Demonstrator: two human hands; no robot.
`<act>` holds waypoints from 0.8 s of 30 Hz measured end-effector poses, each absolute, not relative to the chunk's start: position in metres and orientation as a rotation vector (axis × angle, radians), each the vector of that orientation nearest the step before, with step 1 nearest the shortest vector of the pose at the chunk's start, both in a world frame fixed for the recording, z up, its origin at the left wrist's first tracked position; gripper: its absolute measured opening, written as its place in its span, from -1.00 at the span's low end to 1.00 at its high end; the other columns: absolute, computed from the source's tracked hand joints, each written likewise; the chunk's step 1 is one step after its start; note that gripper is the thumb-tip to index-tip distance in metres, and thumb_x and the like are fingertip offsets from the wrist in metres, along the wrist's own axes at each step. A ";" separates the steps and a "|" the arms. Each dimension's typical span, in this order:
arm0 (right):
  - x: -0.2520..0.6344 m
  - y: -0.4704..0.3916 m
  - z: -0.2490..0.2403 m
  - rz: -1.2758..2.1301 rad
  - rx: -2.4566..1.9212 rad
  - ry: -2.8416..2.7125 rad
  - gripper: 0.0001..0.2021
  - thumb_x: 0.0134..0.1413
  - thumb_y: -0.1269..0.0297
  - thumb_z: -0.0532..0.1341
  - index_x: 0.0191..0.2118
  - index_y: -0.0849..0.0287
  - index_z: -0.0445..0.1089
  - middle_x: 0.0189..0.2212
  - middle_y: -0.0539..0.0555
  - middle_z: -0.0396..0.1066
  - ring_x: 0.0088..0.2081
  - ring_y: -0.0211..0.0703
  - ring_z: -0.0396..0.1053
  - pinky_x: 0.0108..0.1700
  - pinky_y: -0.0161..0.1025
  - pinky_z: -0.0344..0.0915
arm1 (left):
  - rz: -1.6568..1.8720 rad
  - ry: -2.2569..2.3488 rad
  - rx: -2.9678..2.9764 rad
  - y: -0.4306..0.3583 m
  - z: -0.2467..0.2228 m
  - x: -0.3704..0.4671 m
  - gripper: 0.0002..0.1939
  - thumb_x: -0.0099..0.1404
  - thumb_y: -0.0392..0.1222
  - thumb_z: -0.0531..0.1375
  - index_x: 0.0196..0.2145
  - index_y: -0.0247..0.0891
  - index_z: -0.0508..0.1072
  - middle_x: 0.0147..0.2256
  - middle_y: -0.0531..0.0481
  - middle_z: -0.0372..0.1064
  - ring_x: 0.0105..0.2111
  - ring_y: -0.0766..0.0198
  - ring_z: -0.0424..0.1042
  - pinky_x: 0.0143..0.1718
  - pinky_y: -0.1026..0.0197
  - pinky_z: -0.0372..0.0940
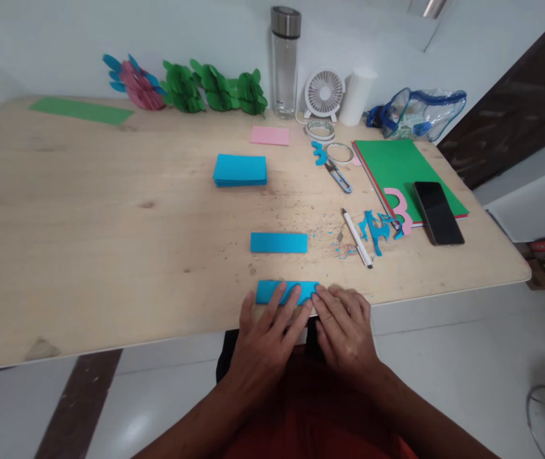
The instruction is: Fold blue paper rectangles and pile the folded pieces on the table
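A folded blue paper strip (265, 290) lies at the front edge of the wooden table. My left hand (263, 343) rests flat over it, fingers spread and pressing it down. At the strip's right end, the fingertips of my right hand (350, 326) touch the paper; its fingers are stretched out and close together, with no grip around anything. Just beyond my hands lies another folded blue strip (278, 243). Farther back sits a stack of blue paper (240, 170).
A white pen (357, 238), blue scraps (377, 231), thread snips (338, 177), tape rolls (340, 153), a green pad (408, 172) and a phone (438, 213) lie to the right. Paper decorations (215, 89), a glass bottle (285, 70) and a fan (324, 94) line the wall.
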State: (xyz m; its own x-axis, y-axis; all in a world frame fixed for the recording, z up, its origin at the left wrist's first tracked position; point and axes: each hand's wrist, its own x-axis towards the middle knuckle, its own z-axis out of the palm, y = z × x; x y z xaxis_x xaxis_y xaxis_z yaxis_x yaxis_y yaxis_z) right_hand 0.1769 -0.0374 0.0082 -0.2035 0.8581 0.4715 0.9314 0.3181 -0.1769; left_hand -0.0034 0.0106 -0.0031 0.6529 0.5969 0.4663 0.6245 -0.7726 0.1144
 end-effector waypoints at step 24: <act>0.176 -0.036 0.002 -0.282 -1.564 -2.067 -0.44 0.10 0.47 0.06 0.26 0.19 0.14 0.07 0.16 0.38 0.05 0.06 0.30 0.08 0.06 0.13 | -0.695 -1.200 -2.739 0.008 -0.005 -0.030 -0.54 0.36 -0.26 -0.01 0.19 -0.16 0.25 0.22 -0.13 0.17 0.31 0.08 -0.07 0.28 -0.24 -0.33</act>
State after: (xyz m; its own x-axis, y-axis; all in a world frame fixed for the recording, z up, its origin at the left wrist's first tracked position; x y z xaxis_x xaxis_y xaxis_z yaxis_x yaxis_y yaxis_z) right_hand 0.1757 -0.0362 0.0022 -0.1911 0.8298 0.5243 0.9400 0.3085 -0.1455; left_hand -0.0304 0.0077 -0.0053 0.5924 0.6805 0.4313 0.7128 -0.6922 0.1131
